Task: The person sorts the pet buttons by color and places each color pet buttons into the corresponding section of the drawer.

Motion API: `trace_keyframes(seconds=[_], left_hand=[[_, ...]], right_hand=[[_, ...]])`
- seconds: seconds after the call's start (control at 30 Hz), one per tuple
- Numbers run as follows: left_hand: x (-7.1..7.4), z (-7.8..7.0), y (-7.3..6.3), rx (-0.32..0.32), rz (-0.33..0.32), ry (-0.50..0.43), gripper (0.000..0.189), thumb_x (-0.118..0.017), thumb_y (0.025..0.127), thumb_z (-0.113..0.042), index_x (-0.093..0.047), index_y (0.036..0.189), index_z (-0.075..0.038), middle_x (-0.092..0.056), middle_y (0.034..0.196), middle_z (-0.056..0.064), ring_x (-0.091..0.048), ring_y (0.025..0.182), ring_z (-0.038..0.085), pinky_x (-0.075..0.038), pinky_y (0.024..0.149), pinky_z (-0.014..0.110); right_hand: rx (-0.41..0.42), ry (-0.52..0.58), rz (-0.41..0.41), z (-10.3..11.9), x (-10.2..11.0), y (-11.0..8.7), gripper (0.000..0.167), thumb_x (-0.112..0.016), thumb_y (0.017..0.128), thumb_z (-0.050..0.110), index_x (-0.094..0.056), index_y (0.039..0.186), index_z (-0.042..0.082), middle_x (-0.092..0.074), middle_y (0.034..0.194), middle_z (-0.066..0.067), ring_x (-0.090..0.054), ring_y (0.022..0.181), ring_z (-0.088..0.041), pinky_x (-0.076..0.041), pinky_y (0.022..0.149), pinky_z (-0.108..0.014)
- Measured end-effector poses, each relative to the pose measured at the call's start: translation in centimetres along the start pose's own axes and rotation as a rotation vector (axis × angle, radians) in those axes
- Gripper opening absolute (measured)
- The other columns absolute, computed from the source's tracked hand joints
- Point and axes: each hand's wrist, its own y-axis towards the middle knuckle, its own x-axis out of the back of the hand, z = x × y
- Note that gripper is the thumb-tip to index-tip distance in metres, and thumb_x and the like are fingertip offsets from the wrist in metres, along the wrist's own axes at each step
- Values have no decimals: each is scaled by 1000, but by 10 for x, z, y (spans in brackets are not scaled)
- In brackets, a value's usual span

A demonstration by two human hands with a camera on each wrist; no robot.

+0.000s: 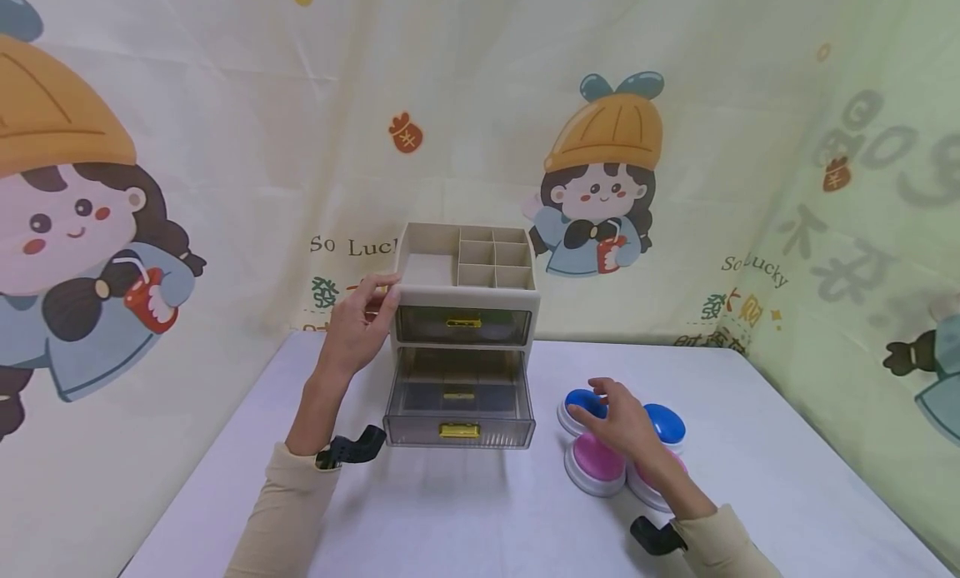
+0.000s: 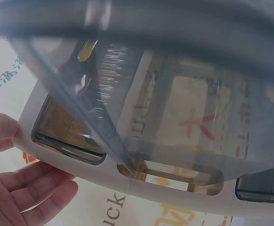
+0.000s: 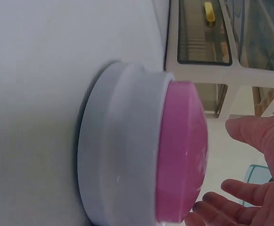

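Note:
A beige desktop organizer (image 1: 468, 295) with clear drawers stands upright on the table. Its middle drawer (image 1: 459, 432), fitted with a gold handle, is pulled out; nothing shows inside. My left hand (image 1: 357, 326) touches the organizer's upper left corner, thumb at the front edge and fingers along the side. Over the push buttons at the right hovers my right hand (image 1: 621, 420), fingers spread and holding nothing. Around it are a left blue button (image 1: 585, 403), a right blue button (image 1: 665, 424), a near pink button (image 1: 597, 459) and a second pink button (image 1: 645, 490), partly hidden by the wrist.
The white table (image 1: 750, 453) carries the organizer and the buttons. Open compartments (image 1: 495, 257) divide the organizer's top. Behind hangs a printed cloth (image 1: 465, 178) with cartoon figures. A black wrist mount (image 1: 360, 446) sits close to the pulled-out drawer's left corner.

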Motion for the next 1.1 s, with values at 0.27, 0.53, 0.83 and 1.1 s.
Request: trace_keyframes(seconds=[0.27, 0.53, 0.83, 1.1], left_hand=[[0, -2, 0, 2, 9, -1, 38, -56, 105, -32, -61, 139, -15, -71, 122, 21, -71, 99, 35, -59, 86, 52], [0, -1, 1, -7, 8, -2, 38, -56, 106, -31, -61, 139, -13, -71, 121, 22, -71, 99, 35, -59, 85, 53], [1, -2, 1, -9, 7, 5, 37, -56, 106, -30, -61, 138, -13, -72, 119, 21, -71, 96, 34, -59, 84, 52], [1, 1, 2, -10, 8, 8, 36, -56, 106, -31, -61, 137, -13, -72, 119, 21, -71, 97, 34, -59, 84, 52]], right_hand=[[3, -21, 14, -8, -1, 6, 71, -77, 91, 38, -50, 142, -4, -58, 135, -28, -58, 123, -46, -55, 94, -58], [-4, 3, 42, -15, -2, 14, 77, -80, 87, 42, -51, 142, -4, -58, 135, -28, -55, 125, -48, -53, 97, -59], [-86, 51, 97, -25, -8, 23, 86, -85, 81, 43, -48, 145, -1, -54, 140, -30, -52, 128, -49, -51, 98, -62], [-126, 99, 96, -32, -15, 26, 92, -87, 78, 44, -45, 147, 1, -51, 144, -30, -52, 128, -51, -51, 97, -63]])
